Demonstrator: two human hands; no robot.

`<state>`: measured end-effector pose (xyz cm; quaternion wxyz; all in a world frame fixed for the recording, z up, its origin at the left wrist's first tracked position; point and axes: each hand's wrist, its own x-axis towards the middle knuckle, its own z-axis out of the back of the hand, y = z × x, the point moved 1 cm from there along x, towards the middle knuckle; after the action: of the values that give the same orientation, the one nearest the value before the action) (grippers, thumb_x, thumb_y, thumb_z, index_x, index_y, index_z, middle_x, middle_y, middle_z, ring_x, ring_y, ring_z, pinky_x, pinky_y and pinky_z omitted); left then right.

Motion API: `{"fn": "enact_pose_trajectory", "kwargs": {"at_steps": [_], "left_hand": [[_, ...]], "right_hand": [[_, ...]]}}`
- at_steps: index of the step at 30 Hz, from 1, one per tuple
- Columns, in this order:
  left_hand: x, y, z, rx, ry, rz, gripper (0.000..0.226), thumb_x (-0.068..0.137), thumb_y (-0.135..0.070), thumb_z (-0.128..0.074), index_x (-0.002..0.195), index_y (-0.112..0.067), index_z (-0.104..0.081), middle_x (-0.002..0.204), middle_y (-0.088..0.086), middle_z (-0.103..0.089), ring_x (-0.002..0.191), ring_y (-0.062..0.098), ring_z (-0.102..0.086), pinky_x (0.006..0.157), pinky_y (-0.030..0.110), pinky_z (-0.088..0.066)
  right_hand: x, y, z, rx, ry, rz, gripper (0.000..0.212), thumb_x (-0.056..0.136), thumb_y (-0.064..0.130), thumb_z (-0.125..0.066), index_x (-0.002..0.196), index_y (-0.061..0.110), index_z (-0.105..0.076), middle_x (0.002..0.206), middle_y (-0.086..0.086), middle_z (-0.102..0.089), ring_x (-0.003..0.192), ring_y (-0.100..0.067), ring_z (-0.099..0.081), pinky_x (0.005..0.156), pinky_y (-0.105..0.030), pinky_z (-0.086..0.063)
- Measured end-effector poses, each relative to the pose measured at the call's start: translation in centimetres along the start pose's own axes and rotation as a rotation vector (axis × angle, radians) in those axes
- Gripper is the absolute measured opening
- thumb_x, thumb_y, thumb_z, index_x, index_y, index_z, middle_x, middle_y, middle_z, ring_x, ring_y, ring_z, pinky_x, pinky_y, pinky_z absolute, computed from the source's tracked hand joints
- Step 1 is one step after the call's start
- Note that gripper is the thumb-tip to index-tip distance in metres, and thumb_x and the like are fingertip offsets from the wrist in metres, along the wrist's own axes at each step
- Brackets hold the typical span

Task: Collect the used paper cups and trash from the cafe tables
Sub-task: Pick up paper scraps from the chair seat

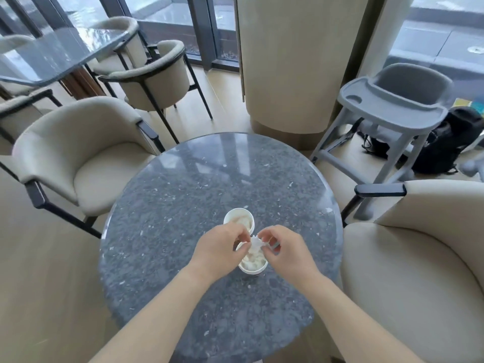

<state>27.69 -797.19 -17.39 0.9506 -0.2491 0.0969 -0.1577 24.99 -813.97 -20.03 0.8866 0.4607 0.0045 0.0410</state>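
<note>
Toward the near edge of the round table [199, 179], the left hand [222, 247] and right hand [286, 248] each pinch one crumpled paper scrap [256, 243] above the nearer cup [252, 267], whose rim their fingers partly hide; the second cup [239, 218] stands just beyond, two cups in all

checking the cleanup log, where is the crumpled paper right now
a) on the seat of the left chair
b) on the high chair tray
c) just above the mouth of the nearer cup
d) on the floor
c: the left hand and right hand both pinch the crumpled paper right over the nearer cup, with the farther cup beyond it on the round table.
</note>
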Motion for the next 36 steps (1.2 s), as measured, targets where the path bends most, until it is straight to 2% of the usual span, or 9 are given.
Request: {"fn": "enact_pose_trajectory", "kwargs": {"at_steps": [4,8,13,16,20,25,30,36], "left_hand": [[-0.1,1.8,-0.4,0.022,0.014,0.002,0.006,0.082,-0.032,-0.059,0.086,-0.035,-0.056,0.079,-0.023,-0.050,0.078,-0.002,-0.046,0.067,0.018,-0.037],[0.3,2.6,-0.9,0.005,0.025,0.008,0.008,0.083,-0.031,-0.059,0.089,-0.034,-0.056,0.082,-0.023,-0.049,0.084,0.001,-0.047,0.069,0.019,-0.037],[0.8,3.1,-1.1,-0.010,0.064,-0.012,0.013,0.084,-0.029,-0.059,0.097,-0.030,-0.059,0.101,-0.017,-0.058,0.100,0.006,-0.051,0.084,0.029,-0.046],[1.0,3.4,-0.9,-0.015,0.063,-0.027,0.013,0.085,-0.028,-0.059,0.098,-0.028,-0.059,0.104,-0.015,-0.058,0.102,0.008,-0.052,0.085,0.032,-0.047],[1.5,4.0,-0.6,0.003,0.059,-0.040,0.016,0.085,-0.026,-0.059,0.100,-0.028,-0.059,0.108,-0.012,-0.056,0.105,0.010,-0.049,0.086,0.033,-0.046],[2.0,4.0,-0.8,0.083,0.117,-0.105,0.022,0.086,-0.026,-0.056,0.108,-0.026,-0.056,0.112,-0.010,-0.052,0.108,0.015,-0.046,0.086,0.035,-0.045],[2.4,4.3,-1.6,0.205,0.143,-0.105,0.040,0.090,-0.025,-0.049,0.129,-0.026,-0.040,0.125,-0.008,-0.049,0.116,0.018,-0.043,0.092,0.035,-0.040],[2.7,4.7,-2.6,0.221,0.170,-0.088,0.037,0.090,-0.026,-0.049,0.126,-0.027,-0.041,0.120,-0.007,-0.054,0.113,0.018,-0.046,0.089,0.035,-0.040]], "right_hand": [[-0.1,0.3,-1.2,-0.047,0.032,-0.011,0.023,0.076,0.004,-0.064,0.096,0.017,-0.063,0.086,0.010,-0.055,0.073,-0.001,-0.049,0.066,-0.009,-0.040],[-0.2,0.2,-0.8,-0.082,0.018,-0.022,0.022,0.076,0.007,-0.066,0.094,0.018,-0.062,0.088,0.008,-0.056,0.076,-0.005,-0.050,0.071,-0.019,-0.045],[-0.3,0.3,-1.0,-0.090,0.009,-0.025,0.020,0.078,0.005,-0.064,0.093,0.017,-0.062,0.088,0.007,-0.056,0.075,-0.003,-0.050,0.070,-0.016,-0.045],[-0.1,0.6,-1.7,-0.078,0.013,-0.025,0.020,0.078,0.004,-0.063,0.094,0.017,-0.063,0.088,0.010,-0.054,0.075,0.000,-0.049,0.070,-0.013,-0.044],[0.2,1.0,-2.5,-0.091,0.033,-0.020,0.020,0.078,0.007,-0.063,0.095,0.018,-0.061,0.096,0.007,-0.056,0.085,-0.007,-0.053,0.078,-0.026,-0.047],[-0.7,0.9,-2.7,-0.261,0.122,0.046,0.023,0.084,0.009,-0.056,0.106,0.015,-0.060,0.107,0.003,-0.058,0.098,-0.017,-0.053,0.081,-0.023,-0.040],[-2.0,0.4,-2.5,-0.371,0.179,0.090,0.024,0.089,0.011,-0.050,0.111,0.011,-0.061,0.114,-0.002,-0.059,0.107,-0.022,-0.050,0.086,-0.029,-0.040],[-2.6,0.5,-2.3,-0.429,0.262,0.064,0.031,0.085,0.007,-0.044,0.113,0.014,-0.057,0.117,0.001,-0.055,0.113,-0.019,-0.042,0.085,-0.037,-0.046]]}}
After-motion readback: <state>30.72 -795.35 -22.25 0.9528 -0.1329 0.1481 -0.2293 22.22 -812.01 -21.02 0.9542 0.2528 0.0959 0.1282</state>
